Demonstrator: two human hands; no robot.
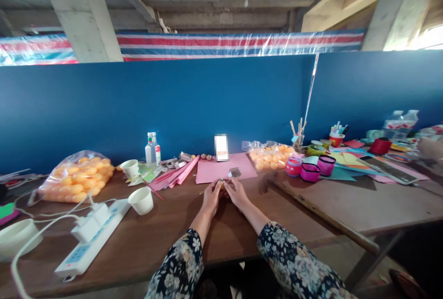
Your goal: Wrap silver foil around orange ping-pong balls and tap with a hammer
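Note:
My left hand [212, 196] and my right hand [238, 194] meet over the brown table, fingertips close together in a pinch. Between them shows a tiny shiny, yellowish piece [222, 182], too small to name; the fingers cover most of it. Just beyond the fingertips lies a pink paper sheet [211, 170] with a small dark-and-light patch on it. At its far edge stands a white upright item [221, 147], blurred out. A few small round metallic balls [206, 157] sit left of that item.
Bags of orange balls lie left [78, 176] and right [272, 157]. Nearer left are a paper cup [141, 200] and a power strip [100, 232] with cords. A wooden stick [325, 216] slants across the right, near pink-purple cups [309, 172] and coloured papers. A blue partition [207, 100] stands behind.

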